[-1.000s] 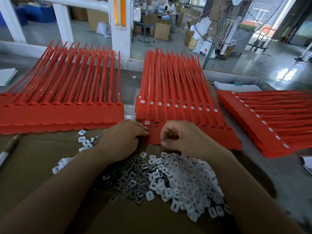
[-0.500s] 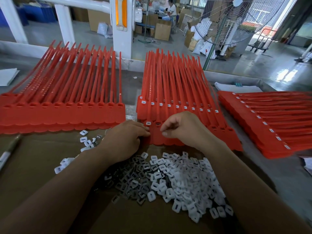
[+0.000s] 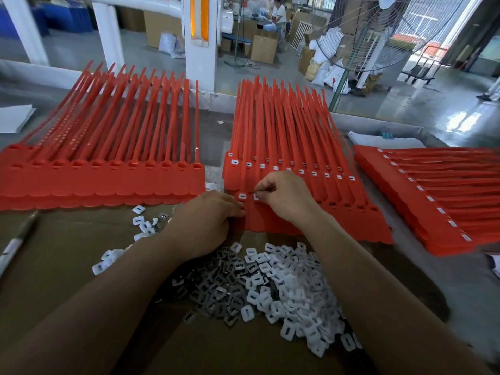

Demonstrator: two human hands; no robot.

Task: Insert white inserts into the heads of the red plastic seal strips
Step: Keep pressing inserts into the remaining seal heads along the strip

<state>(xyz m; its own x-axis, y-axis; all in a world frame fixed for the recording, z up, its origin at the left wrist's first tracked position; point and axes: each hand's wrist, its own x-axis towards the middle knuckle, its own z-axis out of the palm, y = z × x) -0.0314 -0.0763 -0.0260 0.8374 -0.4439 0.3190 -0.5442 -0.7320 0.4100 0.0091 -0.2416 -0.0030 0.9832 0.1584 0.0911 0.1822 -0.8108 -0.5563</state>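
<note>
**1. Work area.** A cardboard sheet (image 3: pixel 67 266) covers the bench. The insert pile (image 3: pixel 295 290) lies at 6 o'clock of the hands, with white pcs to the R and grey pcs (image 3: pixel 213 288) to the L. Loose inserts (image 3: pixel 140 221) lie at 9 o'clock of the left hand (image 3: pixel 205 220). A pen (image 3: pixel 19 239) lies at 8 o'clock, near the sheet's L edge.

**2. Strips.** There are three red stacks.
- Left stack (image 3: pixel 108 180): at 10 o'clock, no white visible in its head sockets.
- Middle stack (image 3: pixel 284 136): at 12 o'clock, tails pointing away, white pcs fitted in the upper-row heads.
- Right stack (image 3: pixel 446 212): at 3 o'clock, tails pointing R, heads fitted w/ white.

**3. Front row.** The front row (image 3: pixel 362 226) of the middle stack lies nearest the hands. The head at its L end carries a seated insert (image 3: pixel 241 196).

**4. Grip, L.** The left hand grasps the front row at its L edge w/ curled fingers, just beside the seated insert.

**5. Grip, R.** The right hand (image 3: pixel 284 196) pinches one white pc, the pinched insert (image 3: pixel 256 196), between thumb and forefinger. It touches the next head (seating depth cannot be told; fingertips cover it).

**6. Background.** A fan (image 3: pixel 378 31) stands at 1 o'clock, beyond the bench.
</note>
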